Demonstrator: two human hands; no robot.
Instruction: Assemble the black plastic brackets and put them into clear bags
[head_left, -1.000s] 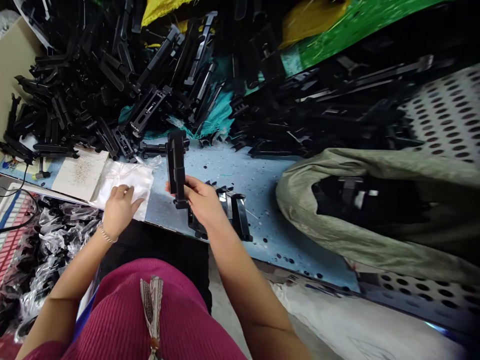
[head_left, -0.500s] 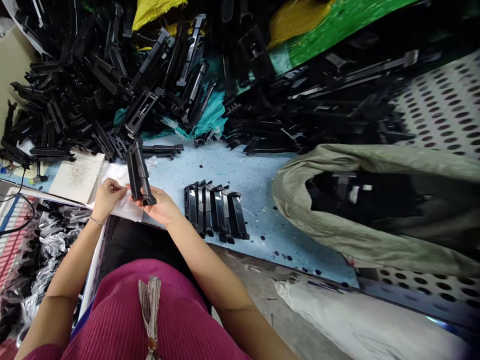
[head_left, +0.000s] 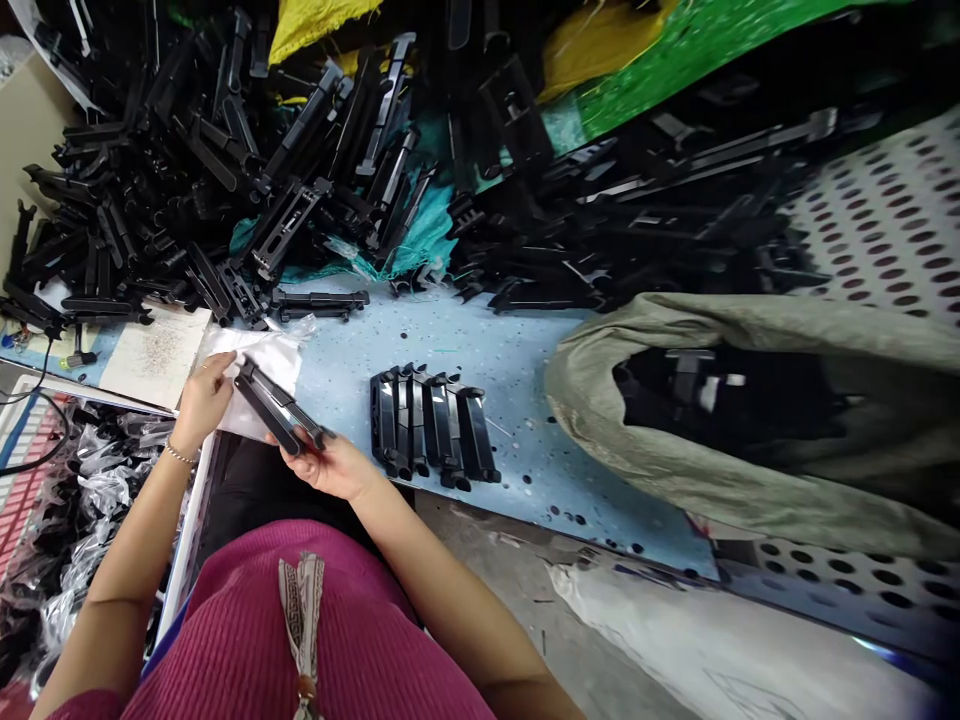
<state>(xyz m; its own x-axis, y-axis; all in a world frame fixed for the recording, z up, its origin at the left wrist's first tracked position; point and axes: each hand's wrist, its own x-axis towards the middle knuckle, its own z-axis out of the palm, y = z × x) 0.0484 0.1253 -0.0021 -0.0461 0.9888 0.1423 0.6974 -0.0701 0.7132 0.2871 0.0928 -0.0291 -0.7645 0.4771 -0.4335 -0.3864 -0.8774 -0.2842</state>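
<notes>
Long black part [head_left: 266, 412] is held at a tilt near the front edge of the blue counter [head_left: 540, 480], partly over white plastic bags [head_left: 279, 358]. At far left, a bin [head_left: 192, 530] is filled with film-wrapped black parts [head_left: 112, 480]; beyond it, loose black parts are heaped [head_left: 150, 160]. Next, a speckled cream board [head_left: 142, 375] is laid on the counter. The left hand [head_left: 204, 402] is placed by the bags' left side, fingertips just beside the part's upper end; whether its grip is clamped on anything cannot be told. The part's lower end is clamped in the grip of the right hand [head_left: 330, 466]. Farther right, similar black parts are lined up in a row [head_left: 439, 425], then an olive sack [head_left: 581, 390] is spread open.
</notes>
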